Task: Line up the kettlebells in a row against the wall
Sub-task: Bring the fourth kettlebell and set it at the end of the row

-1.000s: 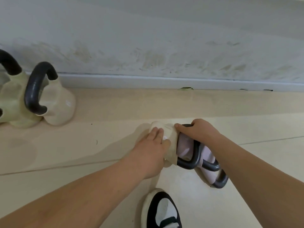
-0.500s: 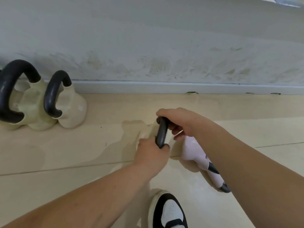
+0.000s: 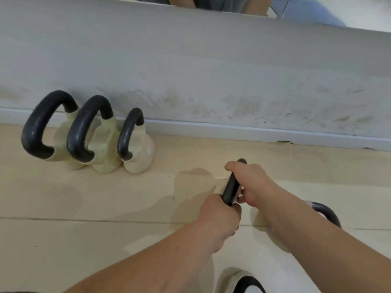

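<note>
Three cream kettlebells with black handles stand side by side at the wall's baseboard: the left one (image 3: 63,142), the middle one (image 3: 103,153) and a smaller right one (image 3: 141,153). Both hands hold the black handle (image 3: 231,187) of another kettlebell over the floor in the centre. My left hand (image 3: 220,218) grips its near end and my right hand (image 3: 249,182) its far end. Its body is hidden under my hands. A pale pink kettlebell with a dark handle (image 3: 326,212) lies behind my right forearm, mostly hidden.
The grey scuffed wall (image 3: 211,81) and its white baseboard (image 3: 254,132) run across the back. A mirror edge (image 3: 317,9) sits above the wall. My black-and-white shoe (image 3: 247,284) is at the bottom on the beige floor.
The view has tilted up and left, so a third kettlebell at the wall now shows. Both hands went from the cream kettlebell's body to gripping its black handle upright.
</note>
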Demonstrator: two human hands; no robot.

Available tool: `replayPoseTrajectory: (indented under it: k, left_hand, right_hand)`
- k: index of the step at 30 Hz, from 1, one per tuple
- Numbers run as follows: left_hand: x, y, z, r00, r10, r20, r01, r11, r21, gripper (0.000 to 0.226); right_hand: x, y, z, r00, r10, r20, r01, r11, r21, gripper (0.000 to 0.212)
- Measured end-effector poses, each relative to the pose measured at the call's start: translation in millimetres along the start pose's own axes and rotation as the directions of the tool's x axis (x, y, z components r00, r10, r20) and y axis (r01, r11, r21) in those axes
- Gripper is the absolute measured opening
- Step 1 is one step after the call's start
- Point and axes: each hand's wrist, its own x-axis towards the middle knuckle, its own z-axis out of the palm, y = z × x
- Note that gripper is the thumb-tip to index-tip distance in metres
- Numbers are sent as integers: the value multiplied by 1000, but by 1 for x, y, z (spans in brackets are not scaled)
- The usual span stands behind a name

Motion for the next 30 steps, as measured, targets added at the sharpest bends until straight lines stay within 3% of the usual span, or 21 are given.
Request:
replayPoseTrajectory:
  k: [5,7,14,17,25,30]
  left_hand:
    - [12,2,-16,990,5,-140,-11,999,-39,19]
    - [17,7,-32,969,72,-237,-64,997,42,9]
    - [38,20,-99,875,255,-411,-199,964,176,22]
    - [45,16,-120,884,249,-396,-199,966,163,19]
    - [70,38,-156,918,275,-287,-236,958,163,9]
    - [85,51,-147,939,171,-297,-174,985,18,25]
  right_hand:
    - [-7,-9,29,995,-89,37,89,996,14,25]
    - [-11,-18,46,990,-124,70,122,992,44,24]
    - [-20,-59,109,960,-234,156,235,972,10,19]
    - [-15,-61,134,967,-218,130,225,974,-37,30]
    - [13,-87,174,977,-215,8,215,976,17,20]
    - [28,-115,197,966,-246,73,256,950,-179,18]
